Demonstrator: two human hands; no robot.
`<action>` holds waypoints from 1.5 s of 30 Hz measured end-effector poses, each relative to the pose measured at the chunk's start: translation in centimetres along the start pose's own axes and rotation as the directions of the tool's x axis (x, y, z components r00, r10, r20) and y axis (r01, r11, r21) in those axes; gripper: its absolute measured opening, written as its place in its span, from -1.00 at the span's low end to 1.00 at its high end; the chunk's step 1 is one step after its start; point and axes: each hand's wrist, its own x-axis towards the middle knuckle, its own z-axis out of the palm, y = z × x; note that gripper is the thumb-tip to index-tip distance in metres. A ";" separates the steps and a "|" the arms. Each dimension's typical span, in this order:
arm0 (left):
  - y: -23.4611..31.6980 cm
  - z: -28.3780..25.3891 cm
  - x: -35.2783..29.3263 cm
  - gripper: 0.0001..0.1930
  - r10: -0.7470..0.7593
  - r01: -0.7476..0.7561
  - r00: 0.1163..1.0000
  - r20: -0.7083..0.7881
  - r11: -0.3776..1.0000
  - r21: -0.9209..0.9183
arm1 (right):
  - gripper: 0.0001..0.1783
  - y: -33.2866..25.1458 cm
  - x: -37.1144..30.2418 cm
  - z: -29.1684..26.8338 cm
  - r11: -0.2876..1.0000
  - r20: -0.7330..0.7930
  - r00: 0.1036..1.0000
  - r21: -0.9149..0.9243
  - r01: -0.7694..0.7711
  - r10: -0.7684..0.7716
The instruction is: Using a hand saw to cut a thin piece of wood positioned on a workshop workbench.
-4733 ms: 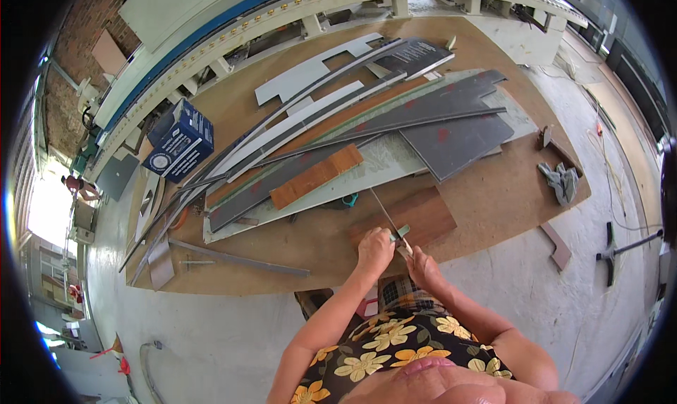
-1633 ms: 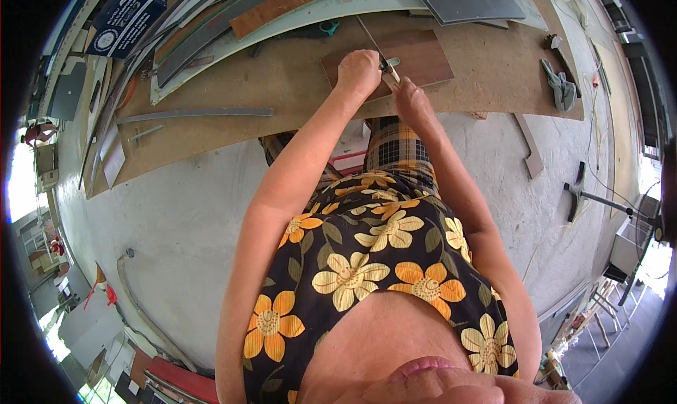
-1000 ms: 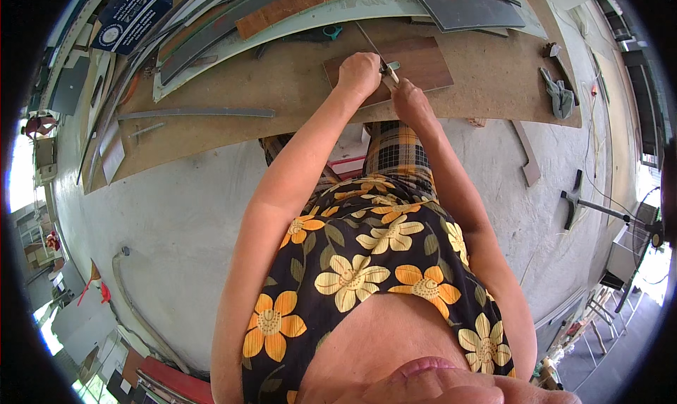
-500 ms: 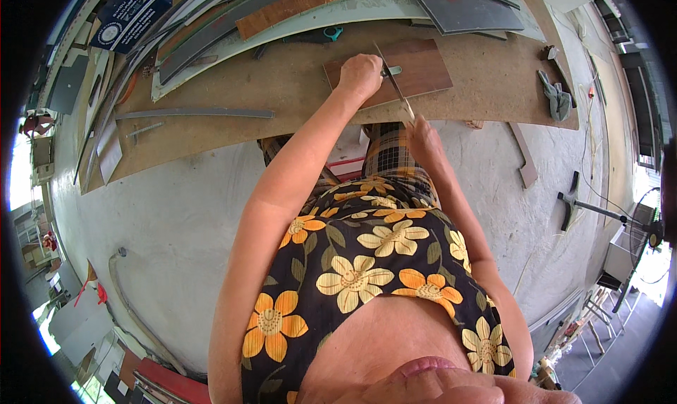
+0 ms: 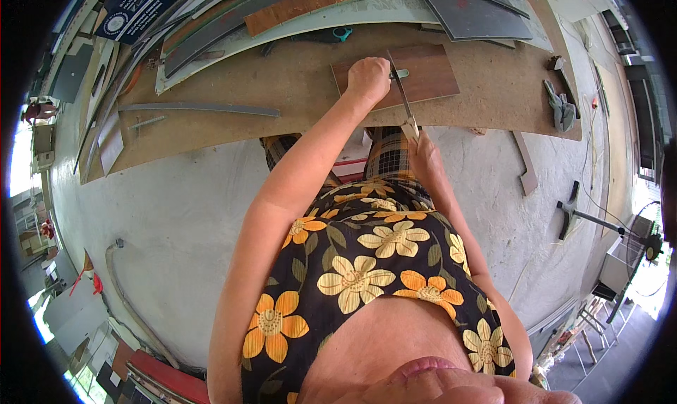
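On the workbench lies a reddish-brown wood-look board. My left hand is closed in a fist over its left part, beside a small pale metal piece with a rounded end. What its fingers grip is hidden. A handsaw with a light handle is held in my right hand, just off the near edge of the bench. Its thin blade lies across the board, pointing away from me, close to the right of my left fist. Part of the handle is covered by my right fingers.
Grey and brown panels are stacked along the back of the bench. A grey strip lies at left, and teal-handled scissors lie behind the board. Grey gloves and a hammer sit at right. A fan stands beyond.
My right hand has drawn the saw back toward me, and more of its handle shows. My left fist stays on the board. The whole view has shifted slightly.
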 end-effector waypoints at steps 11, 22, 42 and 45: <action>0.0 0.2 0.4 -0.90 -0.011 0.011 1.000 0.022 1.000 0.011 | -0.69 -2.8 9.2 -0.8 0.977 -0.028 0.987 -0.152 0.151 -0.157; -0.1 0.0 0.2 -0.87 0.001 -0.002 0.999 0.033 0.999 0.038 | -0.69 0.9 -0.7 -0.1 0.994 -0.041 0.993 0.020 0.110 -0.109; -0.5 -0.1 0.4 -0.87 -0.003 0.000 0.999 0.044 0.998 0.066 | -0.73 0.3 -0.6 -1.3 1.000 0.070 0.998 -0.020 0.007 -0.006; -1.0 -0.5 0.4 -0.87 0.005 -0.010 0.997 0.074 0.998 0.066 | -0.72 -0.9 1.5 -2.3 0.995 0.087 0.996 -0.096 0.020 -0.011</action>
